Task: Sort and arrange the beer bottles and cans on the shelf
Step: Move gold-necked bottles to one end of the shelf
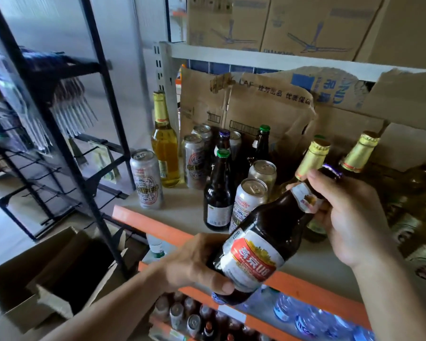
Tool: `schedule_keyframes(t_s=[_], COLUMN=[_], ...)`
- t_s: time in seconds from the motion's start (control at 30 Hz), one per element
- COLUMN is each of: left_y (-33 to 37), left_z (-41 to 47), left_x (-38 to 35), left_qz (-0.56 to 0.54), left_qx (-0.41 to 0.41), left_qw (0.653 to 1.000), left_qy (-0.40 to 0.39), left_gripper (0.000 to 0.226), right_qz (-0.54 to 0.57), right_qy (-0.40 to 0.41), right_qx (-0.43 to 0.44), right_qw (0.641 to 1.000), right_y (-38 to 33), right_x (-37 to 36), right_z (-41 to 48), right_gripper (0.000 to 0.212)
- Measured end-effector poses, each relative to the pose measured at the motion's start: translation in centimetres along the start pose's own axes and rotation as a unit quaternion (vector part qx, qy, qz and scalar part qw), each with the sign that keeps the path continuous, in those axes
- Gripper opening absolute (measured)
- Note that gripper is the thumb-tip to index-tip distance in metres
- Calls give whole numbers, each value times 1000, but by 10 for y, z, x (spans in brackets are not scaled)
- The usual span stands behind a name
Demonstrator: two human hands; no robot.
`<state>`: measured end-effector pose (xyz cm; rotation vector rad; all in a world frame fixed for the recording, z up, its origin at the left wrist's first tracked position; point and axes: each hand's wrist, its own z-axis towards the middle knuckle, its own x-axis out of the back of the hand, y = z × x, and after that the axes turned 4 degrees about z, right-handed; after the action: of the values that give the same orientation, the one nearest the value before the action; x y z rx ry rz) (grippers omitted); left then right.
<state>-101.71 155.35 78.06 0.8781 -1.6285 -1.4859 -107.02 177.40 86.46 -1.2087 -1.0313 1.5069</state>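
— Above the shelf (pixel 182 210) lip: brown bottle (pixel 263 242) tilted, label up. Why?
— I judge I'm checking the brand before slotting it. Left hand (pixel 194 262) grips the base, right hand (pixel 349 217) wraps the neck.
— Containers?
— Floor carton (pixel 22 279) open, inside too dark to tell. Cans (pixel 146 178) and bottles stand mixed behind.

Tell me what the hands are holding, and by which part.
One tilted brown beer bottle: the left hand grips its lower body, and the right hand holds its neck.
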Motion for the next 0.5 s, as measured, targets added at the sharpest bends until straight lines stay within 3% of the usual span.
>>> schedule_keyframes(t_s=[0.13,0.23,0.33,0.5], left_y=[-4,-7,-17,-41], left_z=[-17,-30,-42,-54], left_x=[22,39,59,88], left_qz=[-8,-24,-10,-19], left_qx=[8,11,14,28], left_qw=[1000,999,998,992], left_qy=[18,26,61,125], left_gripper=[62,56,65,74], right_qz=[-15,-57,-97,-90], right_qy=[-39,-62,-88,-58], right_qx=[6,-11,-18,-23], right_qw=[999,996,991,994], right_y=[5,14,19,33], right_x=[-27,-44,-66,-102], right_z=[6,17,24,36], right_gripper=[24,50,68,36])
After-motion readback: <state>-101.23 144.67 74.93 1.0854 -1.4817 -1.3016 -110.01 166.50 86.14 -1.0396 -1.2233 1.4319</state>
